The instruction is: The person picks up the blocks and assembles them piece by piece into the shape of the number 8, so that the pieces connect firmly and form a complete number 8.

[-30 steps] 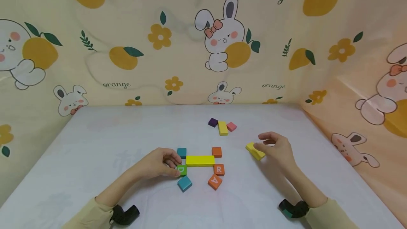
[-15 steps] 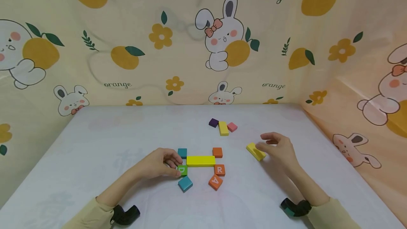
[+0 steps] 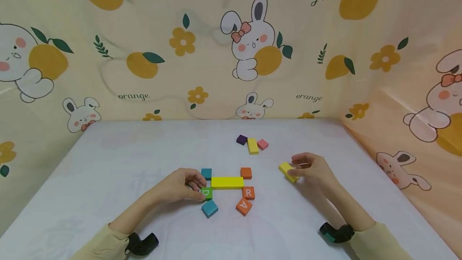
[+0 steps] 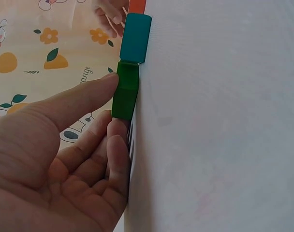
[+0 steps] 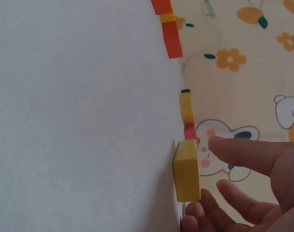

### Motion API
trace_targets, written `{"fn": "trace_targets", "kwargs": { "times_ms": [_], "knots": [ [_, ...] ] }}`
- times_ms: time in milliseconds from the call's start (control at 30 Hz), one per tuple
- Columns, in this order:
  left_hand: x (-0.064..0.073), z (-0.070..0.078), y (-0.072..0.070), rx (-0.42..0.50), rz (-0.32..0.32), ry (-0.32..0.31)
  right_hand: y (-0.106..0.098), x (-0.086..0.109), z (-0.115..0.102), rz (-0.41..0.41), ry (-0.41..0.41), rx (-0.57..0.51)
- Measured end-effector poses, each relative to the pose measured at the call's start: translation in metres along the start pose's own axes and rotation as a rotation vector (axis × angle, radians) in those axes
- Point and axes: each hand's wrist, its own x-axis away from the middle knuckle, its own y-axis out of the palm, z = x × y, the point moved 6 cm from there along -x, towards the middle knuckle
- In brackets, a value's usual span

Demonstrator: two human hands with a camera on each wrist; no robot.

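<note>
My left hand (image 3: 184, 185) pinches a green block (image 3: 207, 193) lettered D, its thumb on the near side. In the left wrist view the thumb touches the green block (image 4: 125, 92) and the fingers curl at its other end. The right hand (image 3: 314, 169) hovers over a yellow block (image 3: 287, 171) lying at a slant, its thumb and fingers spread. In the right wrist view a gap shows between the thumb and that yellow block (image 5: 186, 170), with the fingers close to its lower end. A long yellow block (image 3: 227, 183) lies beside the green block.
Around the long yellow block lie teal blocks (image 3: 209, 208) and orange blocks (image 3: 248, 192), some lettered. Farther back, a dark purple block (image 3: 242, 139), a yellow block (image 3: 253, 146) and a pink block (image 3: 263, 144) sit together. A patterned cloth (image 3: 209, 71) rises behind the white table (image 3: 126, 155).
My right hand has shifted slightly down and toward the yellow block, covering more of its right end. The left hand stays on the green block. The blocks have not visibly moved.
</note>
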Motion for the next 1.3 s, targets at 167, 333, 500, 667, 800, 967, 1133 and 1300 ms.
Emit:
{"fn": "trace_targets", "kwargs": {
  "times_ms": [167, 333, 500, 667, 800, 967, 1133, 1300],
  "knots": [
    [-0.0006, -0.0004, -0.0006, 0.005, 0.001, -0.003, 0.0020, -0.0009, 0.0017, -0.005, 0.001, 0.001],
    [-0.0007, -0.0009, -0.0009, 0.005, 0.002, -0.005, 0.0037, -0.0008, 0.0023, -0.008, 0.004, 0.007],
    [-0.0014, -0.0021, -0.0011, 0.002, -0.004, -0.013, 0.0048, 0.0001, 0.0016, -0.003, 0.010, 0.016],
    [-0.0018, -0.0048, -0.0018, -0.005, -0.006, -0.020, 0.0061, -0.0009, 0.0007, -0.001, 0.016, 0.018],
    [-0.0018, -0.0062, -0.0022, -0.004, -0.007, -0.017, 0.0064, -0.0021, 0.0010, -0.001, 0.026, 0.013],
    [-0.0021, -0.0066, -0.0025, 0.001, -0.008, -0.024, 0.0054, -0.0024, 0.0002, -0.003, 0.029, 0.035],
    [-0.0024, -0.0048, -0.0025, 0.006, -0.009, -0.029, 0.0039, -0.0026, -0.0005, -0.013, 0.026, 0.061],
    [-0.0023, -0.0011, -0.0023, 0.017, -0.010, -0.020, 0.0028, -0.0026, -0.0008, -0.013, 0.026, 0.066]
  ]
}}
